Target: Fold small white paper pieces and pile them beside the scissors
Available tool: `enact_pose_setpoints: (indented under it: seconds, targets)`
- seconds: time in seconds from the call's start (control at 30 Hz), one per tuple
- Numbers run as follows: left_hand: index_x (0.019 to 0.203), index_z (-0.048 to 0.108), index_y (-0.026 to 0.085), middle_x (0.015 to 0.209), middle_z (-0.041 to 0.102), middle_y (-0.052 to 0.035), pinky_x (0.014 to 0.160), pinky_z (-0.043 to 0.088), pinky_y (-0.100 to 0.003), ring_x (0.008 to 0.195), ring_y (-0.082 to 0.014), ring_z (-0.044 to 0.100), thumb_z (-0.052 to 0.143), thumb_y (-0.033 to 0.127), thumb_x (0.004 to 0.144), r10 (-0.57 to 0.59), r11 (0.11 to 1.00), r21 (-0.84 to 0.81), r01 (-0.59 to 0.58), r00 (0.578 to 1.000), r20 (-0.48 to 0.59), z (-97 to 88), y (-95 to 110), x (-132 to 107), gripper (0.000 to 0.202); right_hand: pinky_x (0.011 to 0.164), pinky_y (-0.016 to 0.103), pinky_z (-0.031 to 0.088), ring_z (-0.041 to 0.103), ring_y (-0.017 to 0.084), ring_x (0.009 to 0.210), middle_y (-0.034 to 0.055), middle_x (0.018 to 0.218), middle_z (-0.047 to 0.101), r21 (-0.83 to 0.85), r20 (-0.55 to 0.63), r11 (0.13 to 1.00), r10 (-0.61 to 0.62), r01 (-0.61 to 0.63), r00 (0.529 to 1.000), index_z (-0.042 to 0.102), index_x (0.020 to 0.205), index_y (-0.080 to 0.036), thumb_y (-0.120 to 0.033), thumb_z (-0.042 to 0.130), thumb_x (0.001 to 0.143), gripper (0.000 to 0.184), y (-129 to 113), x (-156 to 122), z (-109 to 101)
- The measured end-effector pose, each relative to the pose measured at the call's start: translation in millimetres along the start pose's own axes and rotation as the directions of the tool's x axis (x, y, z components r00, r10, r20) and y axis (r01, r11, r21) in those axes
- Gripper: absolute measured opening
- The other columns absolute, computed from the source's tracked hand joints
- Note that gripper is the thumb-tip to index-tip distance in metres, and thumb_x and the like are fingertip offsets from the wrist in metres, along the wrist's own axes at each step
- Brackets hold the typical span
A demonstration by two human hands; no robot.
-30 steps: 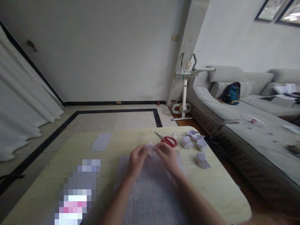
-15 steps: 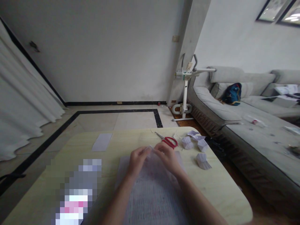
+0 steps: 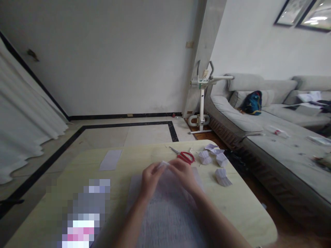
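Note:
Both hands pinch a small piece of white paper (image 3: 163, 164) between their fingertips, just above the table. My left hand (image 3: 150, 177) is closed on its left side, and my right hand (image 3: 183, 173) is closed on its right side. Most of the piece is hidden by the fingers. Beneath my hands and forearms lies a large sheet covered with writing (image 3: 170, 215). Red-handled scissors (image 3: 185, 157) rest just beyond my right hand, blades pointing away to the left.
Several folded paper pieces (image 3: 222, 176) sit at the table's right side. A blank paper slip (image 3: 110, 160) lies at the far left, with a pixelated object (image 3: 84, 217) nearer. The table's edge (image 3: 270, 220) curves at right; a grey sofa (image 3: 279, 155) stands beyond.
The view has shifted slightly. Both hands stay together, and a little more of the small paper shows between the fingertips. The scissors and folded pieces stay put on the table.

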State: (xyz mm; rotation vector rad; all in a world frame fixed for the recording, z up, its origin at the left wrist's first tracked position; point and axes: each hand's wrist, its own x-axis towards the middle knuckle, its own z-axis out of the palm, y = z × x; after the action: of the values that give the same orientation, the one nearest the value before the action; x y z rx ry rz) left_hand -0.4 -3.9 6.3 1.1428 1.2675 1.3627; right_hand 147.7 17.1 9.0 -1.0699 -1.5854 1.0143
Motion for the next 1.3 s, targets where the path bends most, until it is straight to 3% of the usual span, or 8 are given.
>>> enact_pose_setpoints:
  seconds: [0.27,0.43,0.67,1.13,1.3]
  targets:
    - [0.081,0.067,0.013,0.071,0.065,-0.0011,0.06,0.043,-0.02,0.068,-0.0148,0.059,0.063,0.036,0.075,0.107,0.984,0.137,-0.111,0.994,0.033,-0.7,-2.6,-1.5,0.024,0.067,0.028,0.047,0.06,0.016,0.072,0.0046,0.077,0.065,0.031,-0.016,0.999,-0.033,0.034,0.999,0.067,0.081,-0.017,-0.033,0.064,0.078,0.016,-0.1,0.6,0.0]
    - [0.084,0.069,0.014,0.078,0.069,-0.003,0.065,0.044,-0.02,0.074,-0.0164,0.061,0.062,0.036,0.076,0.149,0.979,0.145,-0.146,0.989,-0.01,0.2,-1.9,-3.7,0.024,0.065,0.027,0.047,0.059,0.016,0.069,0.004,0.075,0.065,0.025,-0.028,1.0,-0.009,0.01,1.0,0.067,0.078,-0.017,-0.033,0.066,0.076,0.016,-6.0,-1.3,3.0]
    - [0.084,0.069,0.014,0.079,0.069,-0.0027,0.068,0.045,-0.022,0.076,-0.0171,0.062,0.063,0.036,0.076,0.116,0.984,0.133,-0.119,0.993,0.025,-0.2,-1.3,-3.2,0.024,0.067,0.028,0.047,0.06,0.016,0.071,0.0035,0.076,0.066,0.02,-0.027,0.999,-0.044,0.045,0.999,0.067,0.078,-0.018,-0.035,0.064,0.078,0.017,-6.8,-1.5,2.4]
    - [0.076,0.066,0.013,0.067,0.062,0.0005,0.057,0.04,-0.019,0.063,-0.0129,0.055,0.061,0.039,0.077,0.029,0.995,0.09,-0.033,0.999,0.046,2.2,1.6,-5.5,0.026,0.065,0.026,0.046,0.058,0.015,0.071,0.0026,0.075,0.063,0.0,-0.084,0.996,-0.088,0.088,0.993,0.064,0.078,-0.018,-0.024,0.059,0.081,0.009,-4.8,-3.6,7.4]
    - [0.083,0.068,0.014,0.074,0.066,-0.0024,0.064,0.043,-0.021,0.072,-0.0166,0.059,0.059,0.039,0.078,0.088,0.981,0.165,-0.103,0.991,0.1,1.8,2.5,-6.5,0.028,0.067,0.028,0.046,0.058,0.016,0.073,0.0028,0.075,0.064,-0.053,-0.071,0.991,-0.125,0.122,0.99,0.065,0.076,-0.019,-0.024,0.057,0.082,0.011,-8.7,-5.0,5.2]
